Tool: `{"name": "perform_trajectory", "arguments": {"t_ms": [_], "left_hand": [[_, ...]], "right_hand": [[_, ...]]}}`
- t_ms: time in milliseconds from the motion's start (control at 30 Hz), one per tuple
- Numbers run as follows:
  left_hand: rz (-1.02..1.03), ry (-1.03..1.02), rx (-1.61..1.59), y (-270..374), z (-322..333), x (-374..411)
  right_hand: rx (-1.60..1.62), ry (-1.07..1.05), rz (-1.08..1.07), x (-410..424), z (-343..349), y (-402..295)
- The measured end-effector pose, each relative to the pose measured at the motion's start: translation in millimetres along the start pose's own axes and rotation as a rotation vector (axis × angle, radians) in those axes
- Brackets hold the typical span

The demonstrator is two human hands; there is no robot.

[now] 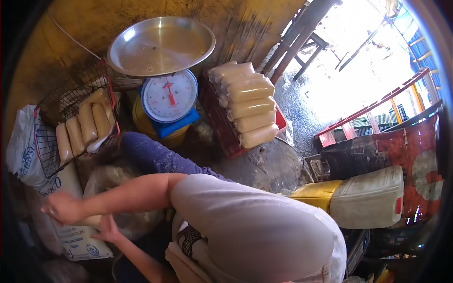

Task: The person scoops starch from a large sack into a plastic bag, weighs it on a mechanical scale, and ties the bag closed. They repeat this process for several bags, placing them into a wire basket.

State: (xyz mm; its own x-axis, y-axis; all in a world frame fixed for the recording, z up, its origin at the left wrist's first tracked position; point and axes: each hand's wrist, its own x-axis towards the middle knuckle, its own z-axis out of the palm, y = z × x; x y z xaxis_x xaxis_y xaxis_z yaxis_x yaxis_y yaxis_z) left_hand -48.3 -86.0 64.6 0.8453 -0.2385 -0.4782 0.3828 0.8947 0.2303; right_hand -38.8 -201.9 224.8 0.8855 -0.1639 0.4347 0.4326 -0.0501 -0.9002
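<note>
My right hand (pixel 64 208), blurred, has curled fingers above a printed white sack (pixel 79 240) at the lower left; what they hold cannot be made out. Close below, my left hand (pixel 109 230) grips the end of a pale filled plastic bag (pixel 90 221), partly hidden behind my right wrist. A translucent plastic bag (pixel 136 223) lies beside the hands. Beyond them, a wire basket (pixel 47 150) with a red rim holds several filled tube-shaped bags (pixel 87 123). A dial scale (pixel 170 95) with a round metal pan (pixel 161 46) stands on a yellow container (pixel 139 113).
Several filled bags (pixel 251 90) are stacked on a red plastic crate (pixel 226 141) right of the scale. Yellow (pixel 315 192) and whitish (pixel 368 198) plastic containers stand at the right. A wooden wall (pixel 78 21) runs behind the scale, with a bright opening beyond its posts.
</note>
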Motion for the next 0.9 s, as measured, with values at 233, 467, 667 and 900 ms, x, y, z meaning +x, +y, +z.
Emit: {"name": "perform_trajectory", "arguments": {"t_ms": [233, 467, 667, 900], "left_hand": [[0.605, -0.534, 1.158, -16.6, 26.1, 4.5], [0.531, -0.552, 0.970, -69.8, 115.5, -50.5], [0.908, -0.435, 1.088, -87.4, 137.9, -65.0], [0.849, -0.464, 1.185, -88.9, 133.9, -41.7]], "right_hand": [[-0.244, 0.014, -0.120, 2.8, -42.3, -20.8], [-0.535, 0.108, -0.467, -44.7, -106.5, 4.8], [-0.438, 0.032, -0.220, -79.7, -140.3, -25.0], [-0.452, 0.295, -0.490, -73.3, -145.5, -33.7]]}}
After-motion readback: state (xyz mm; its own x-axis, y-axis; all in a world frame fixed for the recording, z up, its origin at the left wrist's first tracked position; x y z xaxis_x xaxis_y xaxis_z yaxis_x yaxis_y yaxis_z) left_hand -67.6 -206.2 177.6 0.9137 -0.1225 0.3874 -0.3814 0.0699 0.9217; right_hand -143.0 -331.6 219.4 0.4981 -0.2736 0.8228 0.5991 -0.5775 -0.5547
